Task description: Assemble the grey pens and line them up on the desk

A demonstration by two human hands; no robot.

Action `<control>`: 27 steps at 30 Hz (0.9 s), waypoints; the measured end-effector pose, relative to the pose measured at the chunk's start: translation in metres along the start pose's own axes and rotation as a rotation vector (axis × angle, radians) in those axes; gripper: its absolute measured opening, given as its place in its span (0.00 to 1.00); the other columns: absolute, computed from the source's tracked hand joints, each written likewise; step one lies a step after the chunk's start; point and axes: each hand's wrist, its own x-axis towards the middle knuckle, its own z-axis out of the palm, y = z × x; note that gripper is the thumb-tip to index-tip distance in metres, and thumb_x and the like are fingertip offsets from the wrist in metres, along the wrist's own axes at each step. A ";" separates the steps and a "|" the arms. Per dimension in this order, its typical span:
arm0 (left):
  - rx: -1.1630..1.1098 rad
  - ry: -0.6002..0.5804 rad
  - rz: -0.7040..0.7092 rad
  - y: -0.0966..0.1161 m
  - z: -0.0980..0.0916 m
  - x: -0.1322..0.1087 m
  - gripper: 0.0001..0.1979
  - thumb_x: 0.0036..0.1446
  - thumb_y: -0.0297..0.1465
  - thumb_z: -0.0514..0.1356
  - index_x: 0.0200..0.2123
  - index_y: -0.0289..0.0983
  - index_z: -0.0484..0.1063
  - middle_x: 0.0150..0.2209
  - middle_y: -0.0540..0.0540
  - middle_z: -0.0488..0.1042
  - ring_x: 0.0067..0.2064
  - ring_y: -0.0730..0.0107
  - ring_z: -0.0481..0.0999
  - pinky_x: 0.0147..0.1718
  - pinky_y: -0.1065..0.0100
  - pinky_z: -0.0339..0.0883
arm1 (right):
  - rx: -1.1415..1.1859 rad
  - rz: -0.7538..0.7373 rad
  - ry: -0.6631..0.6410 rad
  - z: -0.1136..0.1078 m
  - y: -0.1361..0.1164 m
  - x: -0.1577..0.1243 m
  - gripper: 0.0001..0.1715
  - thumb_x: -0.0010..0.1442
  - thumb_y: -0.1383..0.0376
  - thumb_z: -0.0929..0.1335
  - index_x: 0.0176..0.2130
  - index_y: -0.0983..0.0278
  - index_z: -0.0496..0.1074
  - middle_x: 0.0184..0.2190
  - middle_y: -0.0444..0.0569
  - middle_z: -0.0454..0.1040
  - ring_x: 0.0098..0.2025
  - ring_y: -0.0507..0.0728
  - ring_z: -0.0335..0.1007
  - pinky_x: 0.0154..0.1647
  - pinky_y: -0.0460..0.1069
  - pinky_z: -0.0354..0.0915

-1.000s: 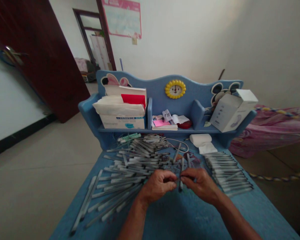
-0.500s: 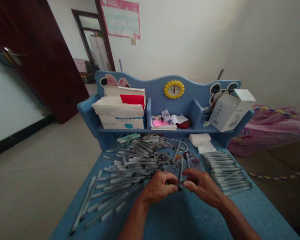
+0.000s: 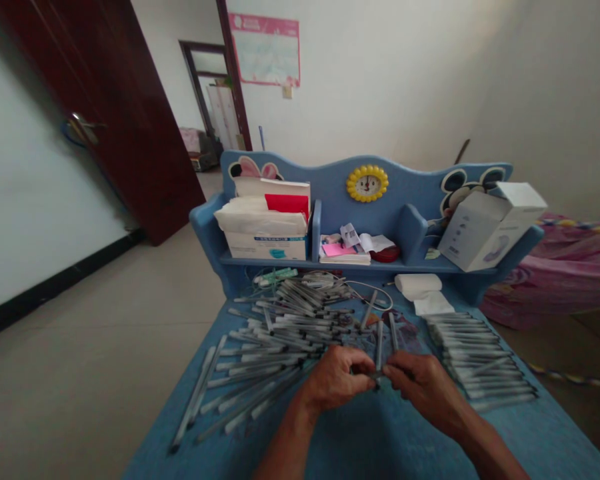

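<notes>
My left hand [image 3: 336,379] is closed in a pinch over the front of the blue desk. Its fingertips meet those of my right hand [image 3: 427,383], also pinched, around a small dark piece [image 3: 375,375] whose kind is too blurred to tell. Just beyond it a clear-barrelled pen [image 3: 379,343] points away from me; whether my fingers touch it I cannot tell. Another pen [image 3: 393,332] lies past my right fingers. Left of my hands spreads a loose heap of pens [image 3: 265,363] with dark ends. To the right is a neat row of similar pens [image 3: 480,357].
The blue desk [image 3: 355,440] has a raised back shelf with a mask box [image 3: 267,245], papers, a yellow clock [image 3: 367,184] and a white carton [image 3: 487,230]. A white paper roll [image 3: 419,287] and a white cable [image 3: 380,307] lie below the shelf.
The whole view has shifted, so the desk and hands appear further right and slightly lower. Both hands stay together at the small dark piece, with the right fingers drawn flatter.
</notes>
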 end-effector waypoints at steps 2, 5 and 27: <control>-0.007 0.008 0.003 0.000 0.001 0.000 0.07 0.43 0.26 0.61 0.29 0.33 0.75 0.24 0.53 0.69 0.28 0.74 0.66 0.27 0.76 0.57 | -0.035 0.029 0.028 0.000 0.000 0.000 0.24 0.60 0.54 0.59 0.20 0.64 0.65 0.15 0.41 0.61 0.19 0.50 0.58 0.20 0.44 0.52; -0.022 0.031 0.019 -0.001 0.001 0.000 0.07 0.44 0.28 0.61 0.29 0.33 0.75 0.23 0.53 0.68 0.27 0.75 0.65 0.27 0.76 0.57 | -0.015 0.028 0.017 0.000 0.001 0.000 0.19 0.59 0.54 0.60 0.28 0.63 0.70 0.17 0.41 0.63 0.20 0.50 0.60 0.21 0.44 0.53; 0.067 0.018 0.034 -0.002 0.008 0.003 0.06 0.44 0.26 0.61 0.29 0.34 0.75 0.24 0.53 0.70 0.28 0.75 0.67 0.28 0.76 0.58 | -0.056 0.084 0.040 0.002 0.004 -0.006 0.24 0.60 0.54 0.58 0.20 0.64 0.65 0.16 0.41 0.62 0.19 0.50 0.60 0.20 0.44 0.54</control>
